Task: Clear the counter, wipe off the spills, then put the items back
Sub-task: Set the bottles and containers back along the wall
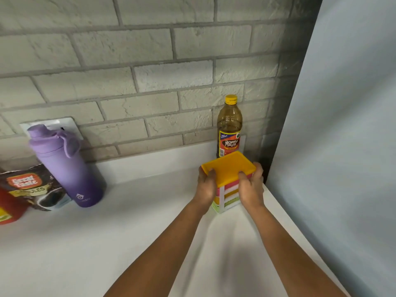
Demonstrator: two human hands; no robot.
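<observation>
A stack of coloured plastic containers with an orange lid [229, 170] stands on the white counter [128, 221] near its right end. My left hand [206, 185] grips the stack's left side, thumb on the lid. On the right side my right hand [251, 186] grips it the same way. Just behind the stack stands a vinegar bottle with a yellow cap [229, 127], against the brick wall. A purple water bottle [64, 166] stands at the left, with a dark coffee pouch [32, 187] and a red pack [8, 209] beside it.
A pale blue-grey panel [342, 146] rises along the counter's right edge, close to my right hand. A white wall outlet [64, 123] sits behind the purple bottle. The brick wall [150, 82] closes off the back.
</observation>
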